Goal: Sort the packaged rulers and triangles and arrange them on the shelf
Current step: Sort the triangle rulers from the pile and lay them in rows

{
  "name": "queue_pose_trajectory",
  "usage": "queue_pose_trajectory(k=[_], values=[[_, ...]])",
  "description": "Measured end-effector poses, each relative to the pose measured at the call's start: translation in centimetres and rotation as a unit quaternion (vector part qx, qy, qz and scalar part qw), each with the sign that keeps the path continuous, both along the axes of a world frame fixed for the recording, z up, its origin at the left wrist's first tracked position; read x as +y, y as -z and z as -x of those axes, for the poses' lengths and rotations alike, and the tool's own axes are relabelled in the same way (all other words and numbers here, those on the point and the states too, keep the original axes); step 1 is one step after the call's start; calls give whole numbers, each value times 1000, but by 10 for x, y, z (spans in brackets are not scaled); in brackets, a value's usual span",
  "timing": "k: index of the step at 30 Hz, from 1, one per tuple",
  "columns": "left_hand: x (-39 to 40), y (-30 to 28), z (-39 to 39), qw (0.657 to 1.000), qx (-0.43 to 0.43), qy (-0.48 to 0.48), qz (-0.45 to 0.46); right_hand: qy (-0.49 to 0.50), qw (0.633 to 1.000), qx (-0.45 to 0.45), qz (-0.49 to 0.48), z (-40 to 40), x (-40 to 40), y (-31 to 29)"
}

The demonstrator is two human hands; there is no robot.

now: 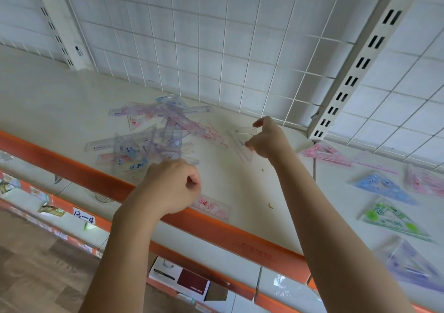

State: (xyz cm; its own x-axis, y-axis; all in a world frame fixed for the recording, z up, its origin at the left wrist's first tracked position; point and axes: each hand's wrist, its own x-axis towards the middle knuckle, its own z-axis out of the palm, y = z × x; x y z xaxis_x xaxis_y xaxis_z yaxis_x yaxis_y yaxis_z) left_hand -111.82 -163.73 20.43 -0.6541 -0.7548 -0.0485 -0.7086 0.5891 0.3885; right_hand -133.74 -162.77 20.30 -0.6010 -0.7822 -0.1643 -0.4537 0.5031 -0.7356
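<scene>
right hand (266, 139) fingers pinching a clear packaged triangle (241, 142), left hand (173, 187) curled up empty, ruler pile (153, 132) just beyond it

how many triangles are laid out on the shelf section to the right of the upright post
5 clearly: pink triangle nearest the post, another pink one at the far right, then blue, green and purple toward the front. A faint clear one may lie between the pinks.
</scene>
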Motion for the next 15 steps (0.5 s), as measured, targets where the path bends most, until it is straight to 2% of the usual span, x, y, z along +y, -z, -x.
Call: queue_pose_trajectory(k=[5, 8, 11, 15], values=[[0, -3, -2, 997, -59, 38, -18, -5, 998, -7, 58, -8, 24, 3], [-6, -4, -5, 993, -95, 43, -60, -6, 996, -9, 88, -11, 36, 2], [-16, -3, -5, 988, -104, 34, -106, -11, 995, -6, 99, -16, 46, -3], [-20, -7, 2, 985, -112, 52, -118, -16, 994, 1, 106, -20, 57, -7]])
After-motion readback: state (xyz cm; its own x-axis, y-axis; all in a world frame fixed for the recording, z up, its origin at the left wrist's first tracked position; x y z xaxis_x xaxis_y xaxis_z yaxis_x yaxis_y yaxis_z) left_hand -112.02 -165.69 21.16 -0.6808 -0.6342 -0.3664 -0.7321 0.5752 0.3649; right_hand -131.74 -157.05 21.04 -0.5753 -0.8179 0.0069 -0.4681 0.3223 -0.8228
